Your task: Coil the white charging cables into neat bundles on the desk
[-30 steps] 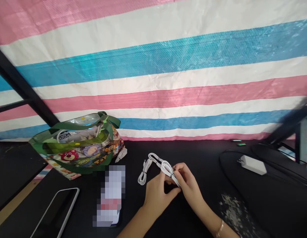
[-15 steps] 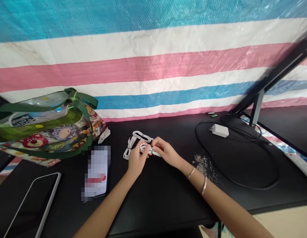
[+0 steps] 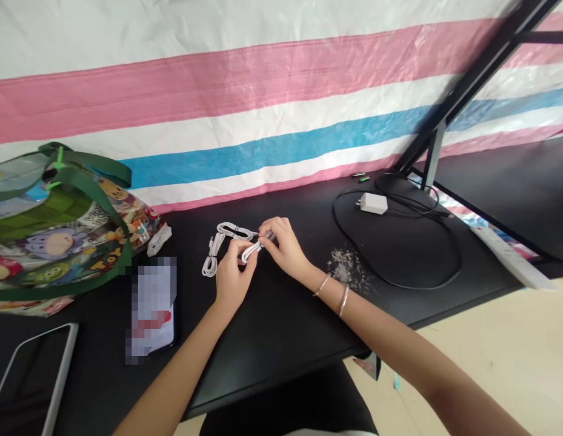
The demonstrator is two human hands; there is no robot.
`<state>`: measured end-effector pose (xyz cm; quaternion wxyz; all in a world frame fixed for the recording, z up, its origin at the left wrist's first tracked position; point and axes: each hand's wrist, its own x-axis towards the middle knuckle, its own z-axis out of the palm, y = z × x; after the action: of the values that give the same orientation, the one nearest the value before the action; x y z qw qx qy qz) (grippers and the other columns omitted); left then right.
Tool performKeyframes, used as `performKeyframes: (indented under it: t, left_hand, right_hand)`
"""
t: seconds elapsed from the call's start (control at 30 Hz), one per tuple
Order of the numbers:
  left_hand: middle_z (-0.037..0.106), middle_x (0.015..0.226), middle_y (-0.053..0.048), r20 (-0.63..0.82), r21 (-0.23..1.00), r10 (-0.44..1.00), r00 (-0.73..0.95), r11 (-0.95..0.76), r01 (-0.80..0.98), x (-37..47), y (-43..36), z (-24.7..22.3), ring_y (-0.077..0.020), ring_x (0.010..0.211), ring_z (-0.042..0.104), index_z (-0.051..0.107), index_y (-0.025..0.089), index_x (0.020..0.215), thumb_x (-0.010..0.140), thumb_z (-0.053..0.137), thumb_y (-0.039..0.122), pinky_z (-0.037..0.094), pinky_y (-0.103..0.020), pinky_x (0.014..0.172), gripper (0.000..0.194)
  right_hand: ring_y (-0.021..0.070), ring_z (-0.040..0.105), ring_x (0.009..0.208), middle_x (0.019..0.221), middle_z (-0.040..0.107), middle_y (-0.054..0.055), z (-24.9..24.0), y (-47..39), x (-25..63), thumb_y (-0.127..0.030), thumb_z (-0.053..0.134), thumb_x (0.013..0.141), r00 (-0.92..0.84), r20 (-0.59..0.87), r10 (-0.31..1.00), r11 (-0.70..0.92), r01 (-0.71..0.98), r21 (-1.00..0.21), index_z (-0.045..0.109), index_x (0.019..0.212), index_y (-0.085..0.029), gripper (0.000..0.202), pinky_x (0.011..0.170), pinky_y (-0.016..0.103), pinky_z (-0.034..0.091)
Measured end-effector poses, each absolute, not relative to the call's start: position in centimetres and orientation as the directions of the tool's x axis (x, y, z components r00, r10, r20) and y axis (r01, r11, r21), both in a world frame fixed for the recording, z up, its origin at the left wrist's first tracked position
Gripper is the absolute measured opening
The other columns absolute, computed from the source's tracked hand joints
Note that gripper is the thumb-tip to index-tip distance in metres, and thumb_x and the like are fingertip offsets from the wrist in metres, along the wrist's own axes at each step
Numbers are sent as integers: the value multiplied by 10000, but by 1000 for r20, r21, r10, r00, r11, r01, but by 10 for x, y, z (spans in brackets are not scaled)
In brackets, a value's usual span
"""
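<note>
At the bottom of the frame, the front edge of the black surface (image 3: 281,327) slants up to the right, with pale floor (image 3: 490,357) beyond its edge at lower right. At lower left lies a white-edged device (image 3: 31,375), then a blurred-out phone (image 3: 156,303) beside the left forearm. Near the centre, the left hand (image 3: 233,275) pinches one looped end of a white cable bundle (image 3: 250,252) between thumb and fingers, while the right hand (image 3: 285,251) pinches it farther up; whether a tie lies under those fingers I cannot tell. Half a second ago the bundle lay flatter across the fingers; now it slants up to the right, which suggests the handling centres on the upper part of its loops. The view has also swung right, bringing more of a white power strip (image 3: 513,257) in. Just beyond the left hand lie a second bundle (image 3: 209,264) and a third bundle (image 3: 231,226). Elbow room lies between the forearms; rightward reach soon meets pale flecks (image 3: 347,268), a black cable (image 3: 417,288) and a white adapter (image 3: 373,204). A patterned bag (image 3: 54,242) bounds the left, a striped sheet (image 3: 263,109) the back.
</note>
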<state>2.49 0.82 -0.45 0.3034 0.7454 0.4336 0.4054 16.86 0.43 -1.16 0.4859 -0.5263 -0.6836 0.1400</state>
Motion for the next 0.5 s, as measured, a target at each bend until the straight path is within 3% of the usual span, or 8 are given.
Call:
performKeyframes:
  t: [0.13,0.27,0.37,0.5]
  left_hand:
    - [630,778,-11,327,829,902,284,-418,373,26,8,-6,-157,651,576,502,214,838,817,451,413,472,-269,595,206]
    - [577,732,-17,298,901,913,277,-365,233,26,11,-8,-176,700,560,515,212,782,837,340,614,472,-304,670,442]
    - [547,698,-12,154,971,943,294,-199,130,28,14,-9,-171,662,543,515,203,746,795,376,667,466,-306,640,487]
    - [549,715,15,-23,999,932,360,4,53,29,14,-4,-142,633,546,504,197,756,710,560,592,462,-272,603,401]
  right_hand:
    - [224,500,896,877,619,52,-12,1,164,-135,498,841,69,548,834,397,615,-681,512,780,-222,107,806,380,406]
    - [217,506,912,902,622,48,-10,0,166,-135,493,852,31,549,835,418,614,-670,508,787,-225,112,819,369,400]
    - [210,518,917,905,619,43,-8,1,170,-147,494,861,-26,542,840,450,592,-669,497,779,-227,115,846,369,394]
    - [209,523,934,910,616,37,-4,2,174,-178,503,871,-80,532,843,476,573,-668,497,777,-231,108,882,382,381]
